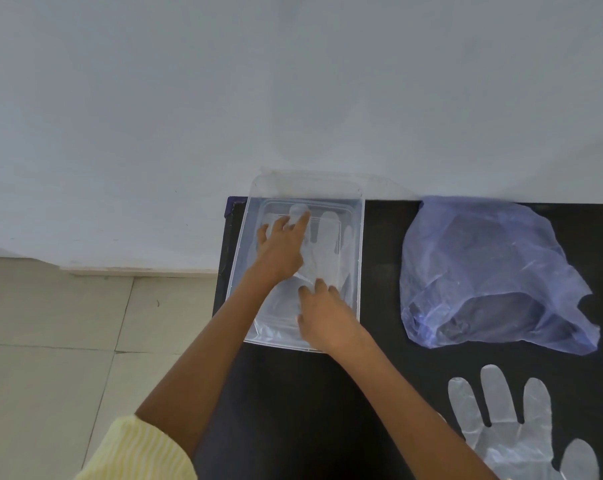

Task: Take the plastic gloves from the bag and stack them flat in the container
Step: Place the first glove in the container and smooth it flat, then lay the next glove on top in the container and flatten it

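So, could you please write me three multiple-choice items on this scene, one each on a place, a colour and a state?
1. Where does the spare glove outside the container lie?
A. On the black table, nearer the person than the bag
B. On the floor tiles
C. On top of the bag

2. What colour is the bag?
A. Yellow
B. Translucent blue-purple
C. Red

3. What are the hands doing?
A. Both lifting the bag
B. Both resting on the table
C. Both pressing a glove inside the container

Answers:
1 A, it lies flat on the dark surface below the bag.
2 B, the film is bluish and see-through.
3 C, left hand and right hand are spread flat over the glove in the container.
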